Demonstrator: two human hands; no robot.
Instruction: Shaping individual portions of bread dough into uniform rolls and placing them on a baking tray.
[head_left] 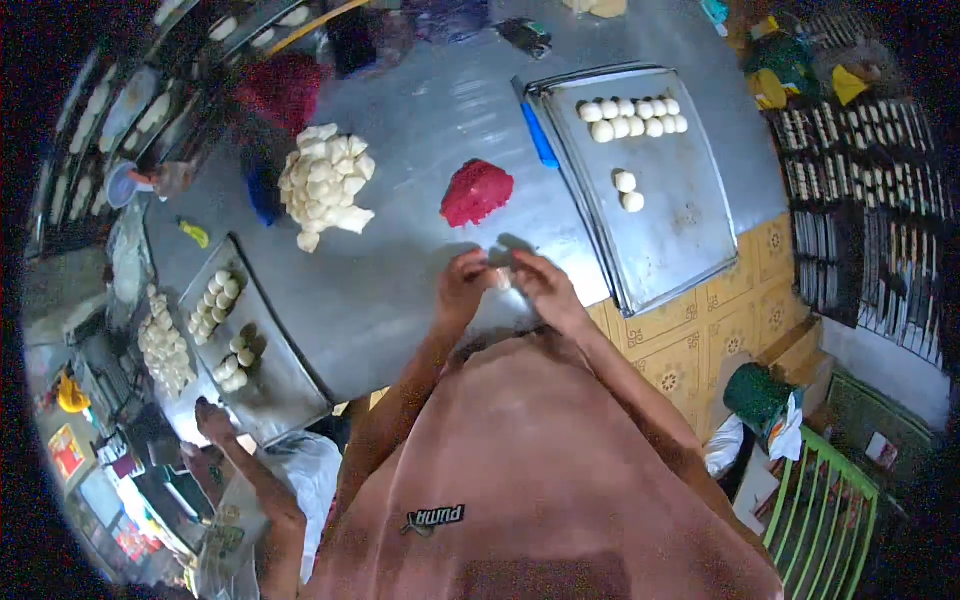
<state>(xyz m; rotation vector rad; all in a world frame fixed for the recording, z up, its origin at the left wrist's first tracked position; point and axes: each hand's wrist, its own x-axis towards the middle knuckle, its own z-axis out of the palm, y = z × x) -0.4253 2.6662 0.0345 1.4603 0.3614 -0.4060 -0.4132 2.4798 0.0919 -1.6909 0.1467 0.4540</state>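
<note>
At the near edge of the metal table, my left hand (pixel 460 288) and my right hand (pixel 548 292) meet over a small pale piece of dough (pixel 502 278). The fingers of both hands are closed on it and partly cover it. Just beyond them lies a crumbly red mound of filling (pixel 478 193). To its left is a heap of flat pale dough pieces (pixel 325 182). A metal tray (pixel 680 235) on the right carries two rows of round dough balls (pixel 636 118) at its far end, with two more balls (pixel 628 192) nearer.
A blue-handled scraper (pixel 538 135) lies against the right tray. At the left, a co-worker's hand (pixel 213 420) is beside another tray (pixel 290 385) with dough balls. Racks of filled trays (pixel 865 165) stand at right; a green bin (pixel 757 393) is on the floor.
</note>
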